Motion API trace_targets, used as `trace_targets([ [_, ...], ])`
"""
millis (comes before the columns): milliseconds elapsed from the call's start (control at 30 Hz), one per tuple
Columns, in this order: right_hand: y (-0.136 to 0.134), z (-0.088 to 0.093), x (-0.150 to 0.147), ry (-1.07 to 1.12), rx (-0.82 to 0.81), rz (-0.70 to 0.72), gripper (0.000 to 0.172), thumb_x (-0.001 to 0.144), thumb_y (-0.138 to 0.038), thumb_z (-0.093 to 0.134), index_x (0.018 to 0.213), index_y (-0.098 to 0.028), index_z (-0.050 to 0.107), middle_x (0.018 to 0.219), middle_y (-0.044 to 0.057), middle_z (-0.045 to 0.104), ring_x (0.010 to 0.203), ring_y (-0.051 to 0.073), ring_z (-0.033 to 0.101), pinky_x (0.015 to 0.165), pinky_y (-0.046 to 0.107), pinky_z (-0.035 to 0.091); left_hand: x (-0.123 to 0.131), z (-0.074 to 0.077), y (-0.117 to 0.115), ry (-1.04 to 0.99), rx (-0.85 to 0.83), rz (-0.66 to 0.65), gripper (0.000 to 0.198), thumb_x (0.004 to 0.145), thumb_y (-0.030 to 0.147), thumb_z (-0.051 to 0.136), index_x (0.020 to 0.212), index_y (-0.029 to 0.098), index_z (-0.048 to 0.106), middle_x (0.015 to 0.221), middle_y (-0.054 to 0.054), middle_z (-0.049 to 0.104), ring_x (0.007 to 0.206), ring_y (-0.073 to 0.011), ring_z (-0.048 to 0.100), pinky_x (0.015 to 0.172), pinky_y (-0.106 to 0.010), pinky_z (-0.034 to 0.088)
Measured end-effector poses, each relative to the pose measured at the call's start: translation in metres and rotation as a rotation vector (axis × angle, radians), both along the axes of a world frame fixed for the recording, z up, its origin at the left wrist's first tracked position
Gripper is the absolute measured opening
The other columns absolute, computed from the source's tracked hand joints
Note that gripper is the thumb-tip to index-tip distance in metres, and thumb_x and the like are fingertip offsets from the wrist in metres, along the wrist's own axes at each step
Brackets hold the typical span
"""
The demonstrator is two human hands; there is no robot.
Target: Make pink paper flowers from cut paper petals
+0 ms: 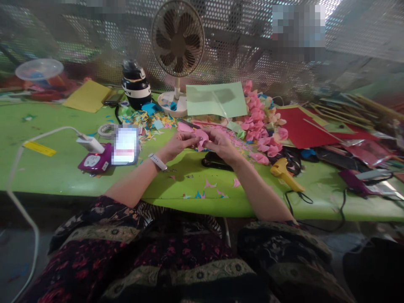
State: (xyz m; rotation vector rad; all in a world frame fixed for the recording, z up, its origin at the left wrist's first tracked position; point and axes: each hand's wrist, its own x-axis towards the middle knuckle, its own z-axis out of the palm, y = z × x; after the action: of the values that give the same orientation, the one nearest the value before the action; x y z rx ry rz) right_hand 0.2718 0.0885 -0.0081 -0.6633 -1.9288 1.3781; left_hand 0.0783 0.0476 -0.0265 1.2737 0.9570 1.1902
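Note:
Both hands meet over the green table, closed on one small piece of pink paper with curved, petal-like edges. My left hand pinches it from the left side. From the right, my right hand grips the same piece, fingers partly hidden behind it. Under my right wrist lies a black stapler-like object. Pink paper scraps spread just behind the hands. A heap of pink paper flowers rises beyond them to the right.
A phone and a purple power socket with a white plug stand at left. At right are a yellow glue gun with its cord and red sheets. A fan and black bottle stand behind.

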Motion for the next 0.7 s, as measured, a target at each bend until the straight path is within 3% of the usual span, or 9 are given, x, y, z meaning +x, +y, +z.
trace_targets([
  [133,-0.0016,0.0017,0.0003,-0.023,-0.068,0.024,0.038,0.079,-0.048,0.078,0.106,-0.022,0.070,0.106,0.004,0.073,0.105,0.022,0.066,0.101,0.040,0.052,0.0003,0.0005,-0.0006,0.001,0.014,0.010,0.029,0.080,0.045,0.082,0.075,0.018,0.072,0.076,-0.002,0.067,0.074,-0.0133,0.059,0.079,-0.032,0.050],
  [267,-0.0001,0.0012,0.0010,-0.012,-0.138,-0.002,0.028,0.078,-0.038,0.075,0.101,-0.023,0.071,0.103,0.002,0.073,0.102,0.021,0.065,0.102,0.040,0.050,-0.0007,0.0014,-0.0018,-0.012,0.031,-0.042,0.035,0.074,0.049,0.086,0.076,0.017,0.072,0.075,-0.002,0.068,0.073,-0.0126,0.059,0.079,-0.032,0.050],
  [433,-0.0032,0.0039,0.0010,-0.026,-0.157,-0.002,0.031,0.078,-0.036,0.074,0.106,-0.023,0.071,0.101,0.002,0.072,0.096,0.020,0.063,0.099,0.040,0.051,0.0011,0.0004,-0.0027,-0.044,0.027,-0.040,0.039,0.064,0.049,0.092,0.071,0.017,0.071,0.076,-0.002,0.070,0.075,-0.0135,0.060,0.080,-0.033,0.050],
  [700,-0.0047,0.0053,0.0012,-0.025,-0.118,0.012,0.028,0.078,-0.038,0.073,0.102,-0.023,0.070,0.103,0.002,0.071,0.102,0.021,0.064,0.100,0.039,0.051,0.0025,-0.0010,-0.0032,-0.056,-0.010,-0.003,0.036,0.065,0.044,0.092,0.067,0.017,0.069,0.071,-0.001,0.069,0.071,-0.0122,0.060,0.077,-0.032,0.051],
])
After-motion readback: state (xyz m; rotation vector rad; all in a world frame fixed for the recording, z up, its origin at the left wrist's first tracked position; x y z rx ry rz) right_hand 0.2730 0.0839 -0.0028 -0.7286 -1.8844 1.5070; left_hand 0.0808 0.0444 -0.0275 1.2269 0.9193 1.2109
